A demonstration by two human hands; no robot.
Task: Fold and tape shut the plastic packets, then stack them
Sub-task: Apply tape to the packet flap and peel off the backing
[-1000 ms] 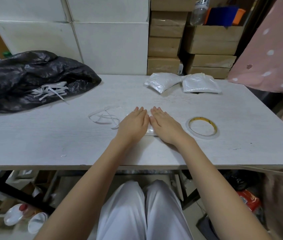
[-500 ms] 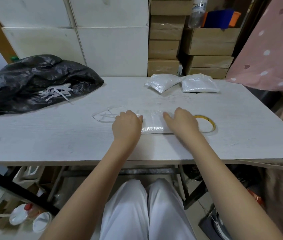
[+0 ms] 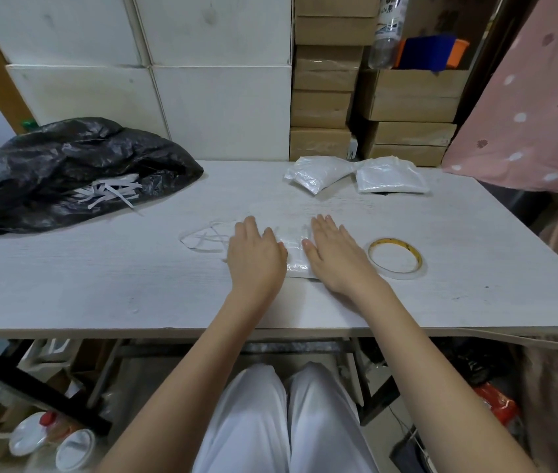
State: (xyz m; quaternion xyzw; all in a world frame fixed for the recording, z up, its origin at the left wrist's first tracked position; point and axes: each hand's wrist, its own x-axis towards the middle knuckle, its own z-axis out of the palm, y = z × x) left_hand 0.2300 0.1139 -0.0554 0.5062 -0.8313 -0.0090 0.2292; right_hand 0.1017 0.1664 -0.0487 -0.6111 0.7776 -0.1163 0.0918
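One clear plastic packet [image 3: 294,252] lies flat on the white worktop [image 3: 100,285], near the front edge and roughly central. Both hands rest palm-down on it, fingers extended and flat, neither pinching nor gripping. The left hand [image 3: 256,259] covers the packet's left part; the right hand [image 3: 333,259] covers its right part. A strip of the packet shows between them.

Just beside the left hand, to its left, lies a loose tangle of thin white strips [image 3: 204,237] on the worktop. To the right of the right hand, apart from it, a roll of tape [image 3: 395,258] with a yellow inner ring lies flat.

Two further plastic packets sit at the rear of the worktop, touching each other: one [image 3: 316,173] tilted, the other [image 3: 390,177] lying flatter to its right.

A crumpled black plastic bag [image 3: 66,172] occupies the rear left, with white paper strips [image 3: 110,194] resting on it. Cardboard boxes [image 3: 325,107] are stacked behind the worktop.
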